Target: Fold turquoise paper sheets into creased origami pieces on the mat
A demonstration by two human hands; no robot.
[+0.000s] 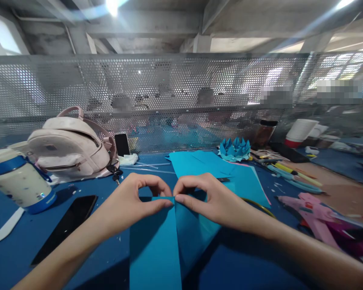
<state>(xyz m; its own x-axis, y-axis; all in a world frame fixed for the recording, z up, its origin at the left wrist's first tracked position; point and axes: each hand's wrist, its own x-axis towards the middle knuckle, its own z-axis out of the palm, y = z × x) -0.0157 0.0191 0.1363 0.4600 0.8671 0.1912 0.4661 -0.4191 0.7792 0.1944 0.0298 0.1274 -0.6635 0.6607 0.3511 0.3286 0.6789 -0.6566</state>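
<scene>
A sheet of blue paper [154, 249] is held up over the near middle of the table, with a fold running lengthwise down it. My left hand [139, 197] pinches its top edge between thumb and fingers. Close beside it, my right hand [199, 197] pinches the same top edge just right of the fold, the fingertips of both hands almost touching. The right part of the paper slants away in shadow beneath my right hand. Beyond my hands lie more blue paper sheets [193, 163], and behind these stands a folded blue paper flower [234, 149].
A pale backpack [69, 147], a tumbler [21, 181], a black phone [66, 225] and a white plastic knife [8, 225] are on the left. To the right lie a pink glue gun [313, 217], scissors [293, 179] and stacked paper cups [301, 131]. A perforated metal screen [169, 72] closes the back.
</scene>
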